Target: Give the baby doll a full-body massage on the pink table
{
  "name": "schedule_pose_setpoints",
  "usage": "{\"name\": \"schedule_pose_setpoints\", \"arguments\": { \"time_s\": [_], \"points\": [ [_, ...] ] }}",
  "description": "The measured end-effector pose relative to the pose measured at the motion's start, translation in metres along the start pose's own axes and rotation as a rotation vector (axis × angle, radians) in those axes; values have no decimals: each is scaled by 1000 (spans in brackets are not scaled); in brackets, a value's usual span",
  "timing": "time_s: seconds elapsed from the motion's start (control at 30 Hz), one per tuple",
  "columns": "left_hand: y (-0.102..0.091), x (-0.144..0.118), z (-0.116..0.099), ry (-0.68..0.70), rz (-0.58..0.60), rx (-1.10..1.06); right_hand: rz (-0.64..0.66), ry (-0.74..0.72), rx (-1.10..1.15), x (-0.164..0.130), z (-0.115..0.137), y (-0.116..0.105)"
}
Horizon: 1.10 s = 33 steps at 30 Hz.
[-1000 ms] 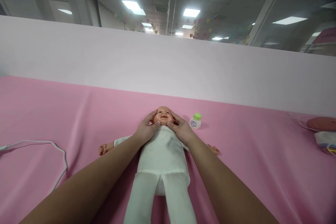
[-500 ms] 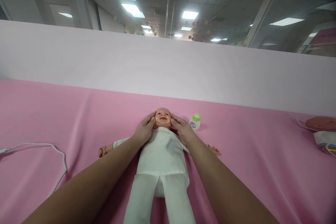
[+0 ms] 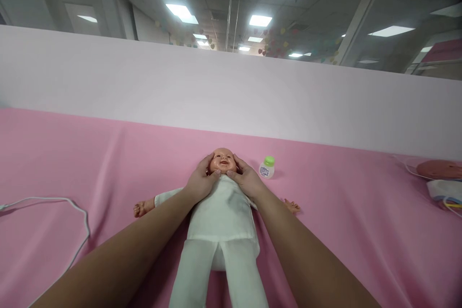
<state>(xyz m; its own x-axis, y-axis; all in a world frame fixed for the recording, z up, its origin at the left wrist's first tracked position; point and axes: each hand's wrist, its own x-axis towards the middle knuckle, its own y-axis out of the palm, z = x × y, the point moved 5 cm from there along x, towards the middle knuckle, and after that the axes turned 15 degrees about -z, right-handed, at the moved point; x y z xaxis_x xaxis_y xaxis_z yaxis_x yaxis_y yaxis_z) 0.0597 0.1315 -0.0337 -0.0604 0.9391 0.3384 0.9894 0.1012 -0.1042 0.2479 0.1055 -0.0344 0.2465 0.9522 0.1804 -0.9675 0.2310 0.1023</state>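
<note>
A baby doll (image 3: pixel 223 219) in a white top and trousers lies on its back on the pink sheet (image 3: pixel 144 154), arms spread to the sides. My left hand (image 3: pixel 201 179) cups one side of the doll's head (image 3: pixel 224 155), its thumb resting at the chin. On the opposite side my right hand (image 3: pixel 249 180) cups the head the same way, with its thumb near the chin too. Fingers of both hands are partly hidden beside and behind the head. Close to my right hand stands a small clear bottle (image 3: pixel 266 170) with a green cap and a printed label.
A white cable (image 3: pixel 86 224) curves over the sheet at the left. At the far right lie a brown rounded object (image 3: pixel 438 169) and a white item with coloured trim (image 3: pixel 445 190). Behind the sheet rises a white low wall (image 3: pixel 231 91) with glass above it.
Both thumbs have slid down and inward from the doll's cheeks to its chin. The doll and the bottle remain in place on the sheet.
</note>
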Motion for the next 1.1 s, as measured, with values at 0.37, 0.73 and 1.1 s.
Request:
{"name": "schedule_pose_setpoints", "arguments": {
  "time_s": [0.37, 0.73, 1.1],
  "points": [
    [5, 12, 22, -245, 12, -400, 55, 141, 282, 3, -10, 0],
    [-4, 13, 19, -107, -95, -98, 3, -44, -6, 10, -10, -4],
    [-19, -22, -69, 194, -262, 317, -248, -428, -680, 3, 48, -40]
  ]
}}
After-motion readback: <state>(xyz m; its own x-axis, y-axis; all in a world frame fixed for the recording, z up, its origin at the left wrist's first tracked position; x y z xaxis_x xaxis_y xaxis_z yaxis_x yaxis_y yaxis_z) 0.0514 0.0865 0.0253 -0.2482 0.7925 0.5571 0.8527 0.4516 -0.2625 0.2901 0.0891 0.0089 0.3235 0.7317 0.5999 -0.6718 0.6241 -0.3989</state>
